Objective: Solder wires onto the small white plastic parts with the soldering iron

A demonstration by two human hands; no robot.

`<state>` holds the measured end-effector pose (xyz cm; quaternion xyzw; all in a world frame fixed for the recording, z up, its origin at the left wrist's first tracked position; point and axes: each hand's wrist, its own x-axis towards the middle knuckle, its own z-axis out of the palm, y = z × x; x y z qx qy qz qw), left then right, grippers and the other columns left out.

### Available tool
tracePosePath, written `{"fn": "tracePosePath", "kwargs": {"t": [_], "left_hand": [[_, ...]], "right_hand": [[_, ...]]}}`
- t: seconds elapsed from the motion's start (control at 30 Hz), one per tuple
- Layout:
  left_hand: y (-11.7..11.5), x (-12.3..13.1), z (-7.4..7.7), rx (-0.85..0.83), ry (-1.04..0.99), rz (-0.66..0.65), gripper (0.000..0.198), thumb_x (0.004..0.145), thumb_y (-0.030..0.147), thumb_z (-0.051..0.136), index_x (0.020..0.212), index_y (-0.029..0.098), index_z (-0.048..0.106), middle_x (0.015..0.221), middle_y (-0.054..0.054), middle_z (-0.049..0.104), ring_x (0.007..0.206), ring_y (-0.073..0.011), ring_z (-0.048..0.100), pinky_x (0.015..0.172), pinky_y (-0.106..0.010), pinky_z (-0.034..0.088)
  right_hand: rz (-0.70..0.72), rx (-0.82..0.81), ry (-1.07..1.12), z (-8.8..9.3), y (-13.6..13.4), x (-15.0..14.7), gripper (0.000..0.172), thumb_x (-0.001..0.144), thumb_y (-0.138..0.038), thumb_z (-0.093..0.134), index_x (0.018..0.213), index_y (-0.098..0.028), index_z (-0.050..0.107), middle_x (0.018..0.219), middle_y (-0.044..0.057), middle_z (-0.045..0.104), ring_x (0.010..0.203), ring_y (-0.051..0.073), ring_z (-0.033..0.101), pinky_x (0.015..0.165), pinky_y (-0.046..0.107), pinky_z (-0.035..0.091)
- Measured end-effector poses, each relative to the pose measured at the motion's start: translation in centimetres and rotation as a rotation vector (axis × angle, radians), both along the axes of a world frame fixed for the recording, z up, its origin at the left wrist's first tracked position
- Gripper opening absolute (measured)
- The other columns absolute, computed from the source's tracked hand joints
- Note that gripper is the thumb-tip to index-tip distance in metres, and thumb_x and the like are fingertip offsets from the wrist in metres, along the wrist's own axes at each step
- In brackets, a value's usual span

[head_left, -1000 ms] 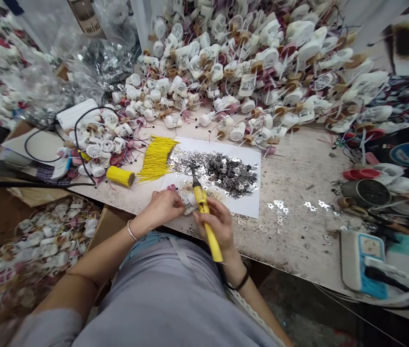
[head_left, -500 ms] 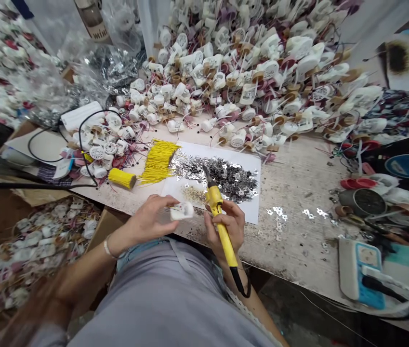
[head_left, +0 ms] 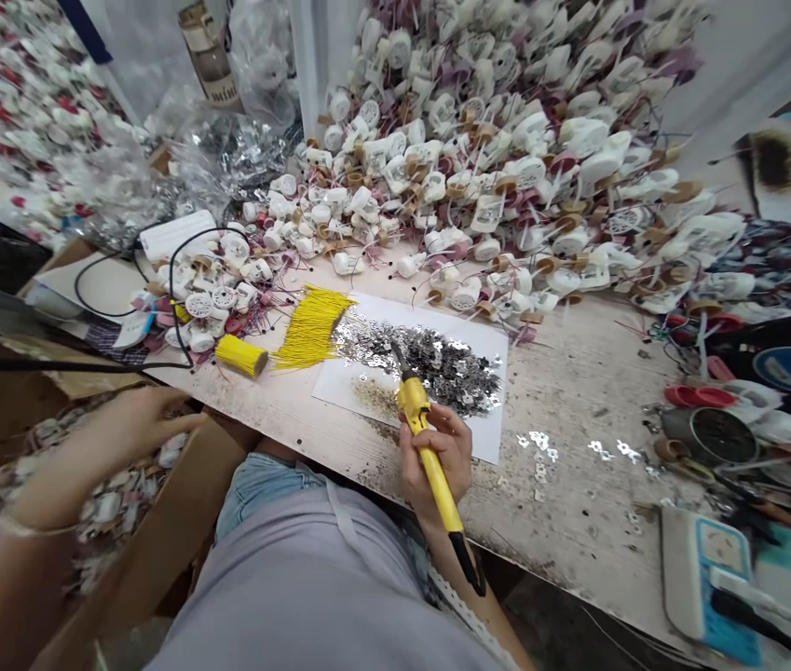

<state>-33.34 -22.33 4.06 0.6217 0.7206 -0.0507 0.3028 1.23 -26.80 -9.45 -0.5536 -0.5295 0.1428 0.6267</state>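
My right hand (head_left: 437, 457) is closed round the yellow soldering iron (head_left: 429, 457), whose tip points up at a heap of small silver metal tabs (head_left: 429, 349) on a white paper sheet (head_left: 493, 438). My left hand (head_left: 136, 424) reaches out to the left over a cardboard box (head_left: 178, 513) of white plastic parts (head_left: 112, 503). Its fingers are stretched out and blurred by motion, and nothing shows in them. A fan of yellow wires (head_left: 311, 321) lies to the left of the sheet.
A huge heap of white parts with pink wires (head_left: 507, 158) fills the back of the bench. A smaller cluster (head_left: 213, 289) and a black cable (head_left: 171, 298) lie at left. A blue and white power strip (head_left: 716, 568) sits at right, with red caps (head_left: 688, 396) behind.
My left hand carried the white part away from the bench edge, swung left and now hangs over the box with nothing seen in it. My right hand kept the iron near the sheet.
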Motion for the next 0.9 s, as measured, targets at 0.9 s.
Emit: {"fn": "tracePosePath", "kwargs": {"t": [0.9], "left_hand": [[6.2,19.4,-7.2,0.07,-1.3,-0.074,0.026,0.081,0.038,0.063,0.074,0.013,0.061,0.096,-0.01,0.069,0.088,-0.0193,0.066,0.079,-0.035,0.054]], "right_hand": [[-0.09,0.031,0.331,2.8,0.8,0.1,0.02,0.076,-0.015,0.067,0.075,-0.02,0.048,0.113,0.006,0.048,0.114,0.022,0.056,0.075,0.038,0.063]]}}
